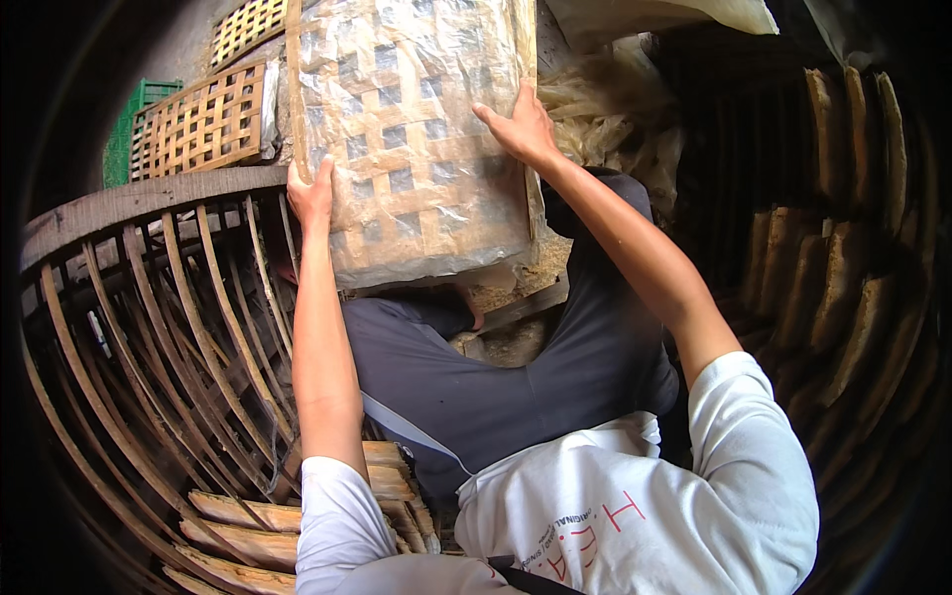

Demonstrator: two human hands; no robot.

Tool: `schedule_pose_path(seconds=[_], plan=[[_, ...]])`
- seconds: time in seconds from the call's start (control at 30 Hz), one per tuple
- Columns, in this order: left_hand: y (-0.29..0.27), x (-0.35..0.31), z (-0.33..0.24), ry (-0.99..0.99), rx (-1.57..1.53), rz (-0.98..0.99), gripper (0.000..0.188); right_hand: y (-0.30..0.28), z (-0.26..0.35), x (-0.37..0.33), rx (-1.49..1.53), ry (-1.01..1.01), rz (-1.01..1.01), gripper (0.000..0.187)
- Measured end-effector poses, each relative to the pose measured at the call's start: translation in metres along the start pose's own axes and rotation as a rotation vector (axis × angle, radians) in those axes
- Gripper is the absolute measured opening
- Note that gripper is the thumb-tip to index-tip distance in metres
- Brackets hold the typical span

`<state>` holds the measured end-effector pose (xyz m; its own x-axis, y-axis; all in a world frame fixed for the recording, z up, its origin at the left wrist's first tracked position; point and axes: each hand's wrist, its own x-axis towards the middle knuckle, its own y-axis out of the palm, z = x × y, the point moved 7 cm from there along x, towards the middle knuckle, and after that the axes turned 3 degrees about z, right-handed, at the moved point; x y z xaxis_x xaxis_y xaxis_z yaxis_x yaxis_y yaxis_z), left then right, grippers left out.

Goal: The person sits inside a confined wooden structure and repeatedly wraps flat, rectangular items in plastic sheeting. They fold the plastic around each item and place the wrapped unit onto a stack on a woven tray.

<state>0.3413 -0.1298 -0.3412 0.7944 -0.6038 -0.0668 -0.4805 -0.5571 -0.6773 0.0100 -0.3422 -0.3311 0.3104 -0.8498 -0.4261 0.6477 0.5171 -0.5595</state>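
Gripping a plastic-covered woven panel (416, 159) by its two long sides, the person has it in front of the knees, at the top middle of the view. The left hand (312, 198) pinches the left edge, thumb on the face and fingers going round the side; the right hand (524, 129) clasps the right edge, its thumb stretched across the plastic, though how far the fingers curl behind is hidden. The step in hand seems to be steadying or positioning this panel, and the next move would call for an even hold on both sides, so that it does not twist or the thin plastic tear. Counting what shows: one covered panel; two bare woven panels, a nearer one (203, 119) and a partly cut-off one (248, 30) beyond it; one green crate (124, 129), just behind the nearer bare panel; one slatted wooden rack (149, 198) at the person's left. Rough boards (268, 521) at the lower left and wooden pieces (843, 278) in the dark on the right overlap too much to count. Crumpled plastic (605, 119) lies beyond the right forearm, its separate sheets impossible to number.
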Motion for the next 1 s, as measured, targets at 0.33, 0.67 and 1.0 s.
schedule_pose_path(seconds=[0.33, 0.67, 1.0], plan=[[0.007, 0.032, 0.017, 0.025, 0.135, 0.098, 0.064, -0.009, -0.009, 0.005, 0.227, 0.101, -0.14, 0.092], [0.017, 0.038, 0.017, -0.134, 0.202, 0.358, 0.063, -0.016, 0.004, 0.003, 0.104, -0.11, -0.194, 0.091], [0.016, 0.029, 0.019, -0.183, -0.093, 0.336, 0.056, 0.005, -0.009, 0.017, 0.156, 0.115, -0.015, 0.095]])
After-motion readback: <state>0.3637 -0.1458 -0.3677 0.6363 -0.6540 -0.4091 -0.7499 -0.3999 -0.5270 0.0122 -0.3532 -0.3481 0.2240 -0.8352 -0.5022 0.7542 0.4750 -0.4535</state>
